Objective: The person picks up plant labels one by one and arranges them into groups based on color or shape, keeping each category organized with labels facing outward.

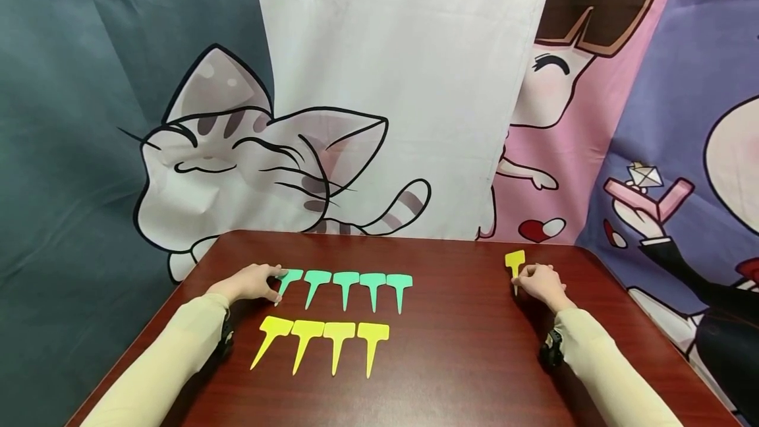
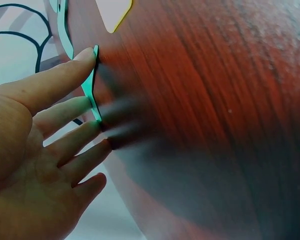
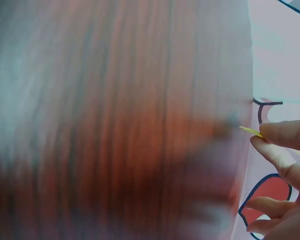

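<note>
My left hand [image 1: 250,282] touches the leftmost green T-shaped plant label [image 1: 290,276], which lies on the table. In the left wrist view, the thumb rests at one end of this green label [image 2: 91,90], and the extended fingers reach along its other side. On the far right, my right hand [image 1: 541,284] pinches a yellow T-shaped plant label [image 1: 514,259] by its stem, head pointing away. Only a thin yellow piece of it [image 3: 250,131] shows between thumb and forefinger in the right wrist view.
Several more green labels [image 1: 346,280] continue the row to the right. Nearer me lies a row of several yellow labels [image 1: 340,331]. The dark red wooden table [image 1: 450,361] ends at the back against a printed cartoon curtain [image 1: 409,84].
</note>
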Demonstrator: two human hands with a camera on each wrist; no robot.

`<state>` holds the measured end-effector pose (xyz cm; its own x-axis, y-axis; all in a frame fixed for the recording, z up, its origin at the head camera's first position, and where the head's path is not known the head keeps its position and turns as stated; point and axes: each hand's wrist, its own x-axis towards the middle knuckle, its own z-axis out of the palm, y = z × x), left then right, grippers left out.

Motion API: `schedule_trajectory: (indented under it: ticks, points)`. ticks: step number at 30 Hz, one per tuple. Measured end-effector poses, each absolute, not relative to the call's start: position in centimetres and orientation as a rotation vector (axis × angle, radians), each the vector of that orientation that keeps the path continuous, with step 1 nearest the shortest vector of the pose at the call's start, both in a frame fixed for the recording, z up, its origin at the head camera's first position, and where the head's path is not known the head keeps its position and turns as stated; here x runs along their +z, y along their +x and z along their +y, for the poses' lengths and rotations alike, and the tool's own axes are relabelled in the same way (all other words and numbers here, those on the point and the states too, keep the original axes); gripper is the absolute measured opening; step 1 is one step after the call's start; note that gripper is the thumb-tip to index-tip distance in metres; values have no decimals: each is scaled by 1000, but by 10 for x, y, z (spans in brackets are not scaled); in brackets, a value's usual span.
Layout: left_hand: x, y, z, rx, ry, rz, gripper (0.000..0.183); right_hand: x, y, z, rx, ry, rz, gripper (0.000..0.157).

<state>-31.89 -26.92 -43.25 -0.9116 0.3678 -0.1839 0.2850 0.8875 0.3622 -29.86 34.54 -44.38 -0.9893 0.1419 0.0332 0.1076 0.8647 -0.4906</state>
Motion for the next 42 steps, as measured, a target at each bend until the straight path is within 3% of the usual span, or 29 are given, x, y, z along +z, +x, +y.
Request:
schedule_trajectory:
  ticks: [19,42]
  points:
    - [-433,-320,-268,475,511,2802,68,-445,-299,304,878,132,-2868,22]
    - [-433,-319,-271,490,495,2798,68,-439,-274,236,919,305,-2887,20]
